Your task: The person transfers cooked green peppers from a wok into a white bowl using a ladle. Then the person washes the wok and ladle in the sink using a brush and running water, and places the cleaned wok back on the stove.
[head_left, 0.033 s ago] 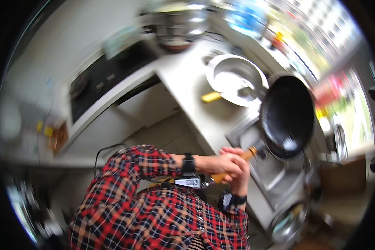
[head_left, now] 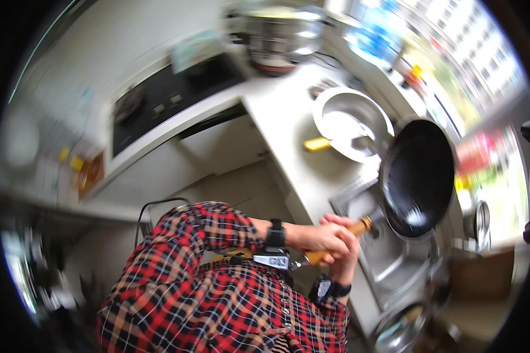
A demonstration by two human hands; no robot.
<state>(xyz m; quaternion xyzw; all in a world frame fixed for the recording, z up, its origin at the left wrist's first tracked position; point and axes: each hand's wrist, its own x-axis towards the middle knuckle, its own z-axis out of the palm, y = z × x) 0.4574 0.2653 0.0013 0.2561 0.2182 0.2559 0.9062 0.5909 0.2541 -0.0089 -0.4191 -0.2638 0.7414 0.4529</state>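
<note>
A dark wok (head_left: 421, 176) with a wooden handle (head_left: 359, 226) is held up and tilted over the sink (head_left: 394, 267). My left hand (head_left: 315, 237) and my right hand (head_left: 345, 259) overlap around that handle, both closed on it. The wok's black inside faces me, with a shiny patch low on its wall. It looks bare, though blur hides fine detail. A silver basin-like pot (head_left: 344, 106) stands on the counter just left of the wok. At that pot's near left rim is a yellow handle (head_left: 317, 144), and a grey flat piece shows inside.
A black cooktop (head_left: 176, 97) lies at the far left, with a large steel pot (head_left: 271, 41) at the back. A blue bottle (head_left: 377, 32) is by the window. A metal bowl (head_left: 400, 326) and a cardboard box (head_left: 480, 276) sit at the lower right.
The whole scene has shifted slightly right and mostly down in view, as the camera moves. Both hands keep their hold on the wok's handle, with no clear movement of the wok itself.
</note>
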